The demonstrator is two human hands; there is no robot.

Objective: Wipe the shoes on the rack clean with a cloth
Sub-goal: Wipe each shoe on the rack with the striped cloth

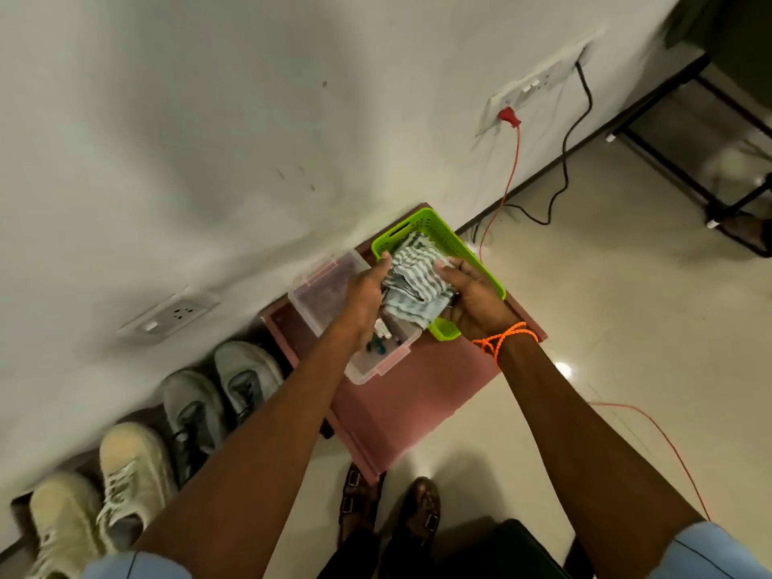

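2 hands [365,292] [476,300] grip a striped cloth [417,282] over a green basket [434,229].

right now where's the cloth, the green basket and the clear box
cloth [411,282]: head view, on the striped folds between the two hands
green basket [432,227]: head view, on its perforated far wall
clear box [321,286]: head view, on its bare bottom at the far end

i see dim, warm indoor light, a small glare spot on the glossy floor [562,369], soft motion blur everywhere, and wide-angle bending toward the edges.
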